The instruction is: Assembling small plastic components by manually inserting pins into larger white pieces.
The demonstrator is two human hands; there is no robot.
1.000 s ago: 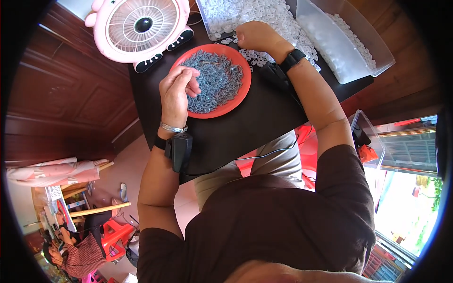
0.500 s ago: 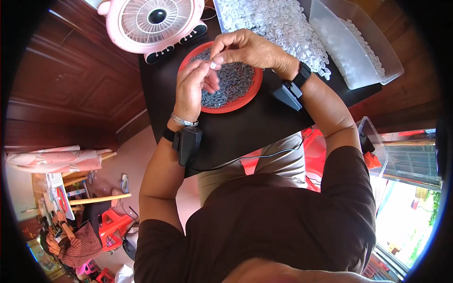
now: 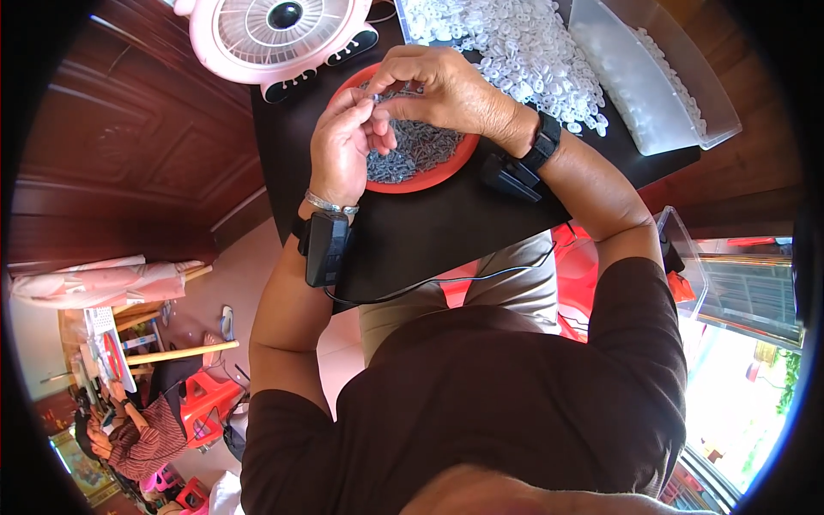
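Observation:
My left hand (image 3: pixel 339 150) is closed, thumb and forefinger pinching a small white plastic piece (image 3: pixel 375 99), mostly hidden by the fingertips. From the right, my right hand (image 3: pixel 446 93) curls its thumb and fingers around the same spot; what they grip is too small to make out. Both hands are over a round orange-red bowl (image 3: pixel 421 182) filled with thin grey screw-like pieces (image 3: pixel 416 154). Beyond my right hand lies a large heap of small white plastic pieces (image 3: pixel 541 60), spilling onto the black table (image 3: pixel 429 240).
A pink fan (image 3: pixel 283 43) stands at the far left of the table. At the far right is a translucent bin (image 3: pixel 644 103) with more white pieces. A cable (image 3: pixel 463 278) runs along the near edge. Another person (image 3: pixel 146 438) sits at the lower left.
My right thumb and fingers have moved apart and now arch around my left fingertips. The white piece shows less than before. The view has shifted slightly, placing the bowl higher.

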